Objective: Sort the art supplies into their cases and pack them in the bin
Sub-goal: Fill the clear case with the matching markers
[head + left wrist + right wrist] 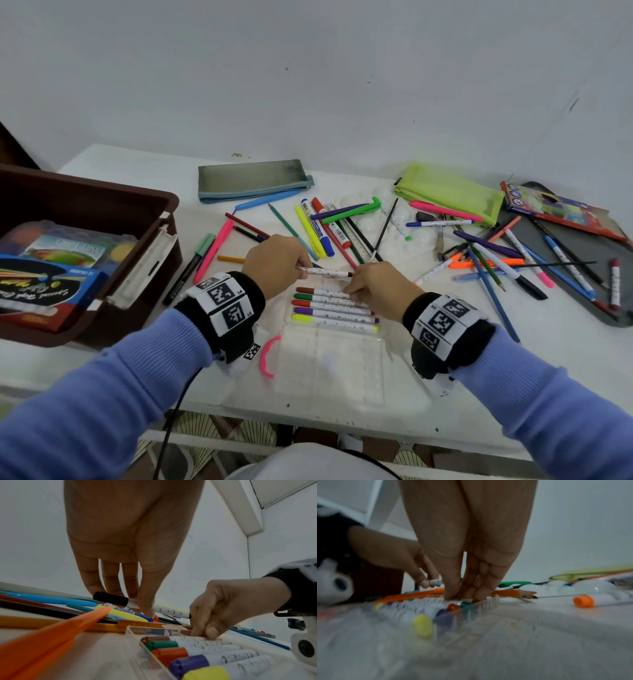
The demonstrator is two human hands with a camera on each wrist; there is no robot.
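A clear plastic marker case (329,363) lies open on the white table in front of me. Its top rows hold brown, green, red, purple and yellow markers (335,310) (197,653). My left hand (277,263) pinches a white marker with a black cap (325,273) (111,599) between thumb and fingers, just above the case's far edge. My right hand (380,287) (464,595) pinches the tail end of the brown marker (171,638) lying in the far row of the case. The brown bin (102,202) stands at the left.
Inside the bin lie a blue box (51,291) and a clear box. Beyond the case are several loose pens and pencils (342,226), a grey pouch (253,180), a green mesh pouch (448,192), a pencil box (561,212) and a dark tray (565,274).
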